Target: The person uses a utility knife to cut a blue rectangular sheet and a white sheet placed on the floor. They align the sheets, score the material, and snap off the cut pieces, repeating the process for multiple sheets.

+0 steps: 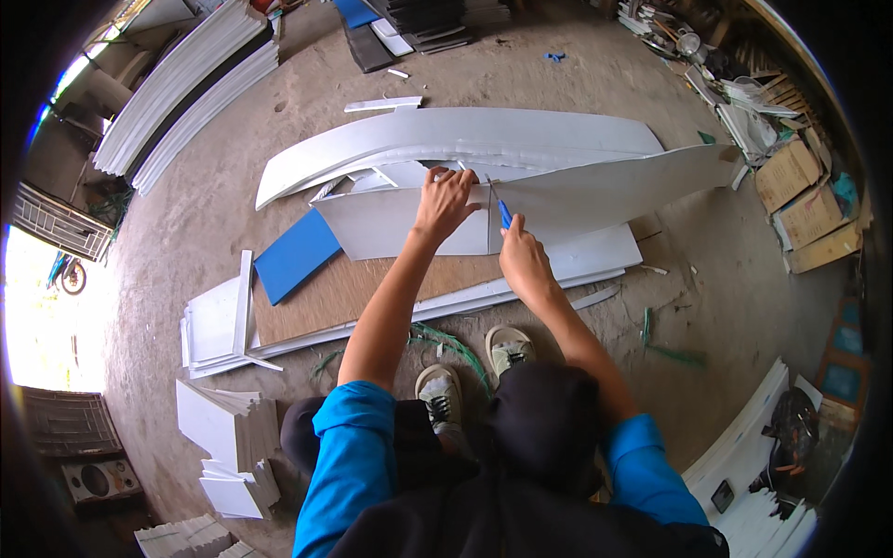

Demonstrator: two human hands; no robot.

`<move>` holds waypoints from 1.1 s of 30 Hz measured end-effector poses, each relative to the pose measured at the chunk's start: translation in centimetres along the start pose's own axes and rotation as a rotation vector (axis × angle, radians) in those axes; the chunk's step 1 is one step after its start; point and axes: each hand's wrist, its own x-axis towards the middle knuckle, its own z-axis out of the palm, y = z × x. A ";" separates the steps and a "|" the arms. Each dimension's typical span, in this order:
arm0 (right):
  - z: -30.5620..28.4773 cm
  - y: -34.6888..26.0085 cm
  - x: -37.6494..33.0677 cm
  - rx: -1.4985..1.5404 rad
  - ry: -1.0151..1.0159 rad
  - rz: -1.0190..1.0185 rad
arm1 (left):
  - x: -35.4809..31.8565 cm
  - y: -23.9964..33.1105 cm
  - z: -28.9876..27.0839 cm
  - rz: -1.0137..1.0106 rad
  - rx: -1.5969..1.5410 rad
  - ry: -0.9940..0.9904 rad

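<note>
1. Across the upper middle, we see a white sheet, its top edge gripped by the left hand.
2. Just right of upper centre, we see the right hand clasping a blue-handled cutter.

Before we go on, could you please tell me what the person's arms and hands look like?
The left grip and right grip are bare hands without gloves. The forearms are uncovered too, with no watch or band showing. Above them are bright blue sleeves, folded up into cuffs, beside a black garment.
</note>
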 end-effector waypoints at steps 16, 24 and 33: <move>-0.4 -0.5 0.4 0.029 -0.203 0.117 | -0.5 -0.3 -0.8 0.050 -0.045 -0.017; -0.2 -0.1 2.7 0.149 -0.253 0.184 | -0.9 0.9 -0.7 0.052 -0.069 0.000; 0.0 0.6 2.5 -0.212 -0.073 -0.042 | -1.1 0.9 -1.1 -0.029 -0.099 -0.076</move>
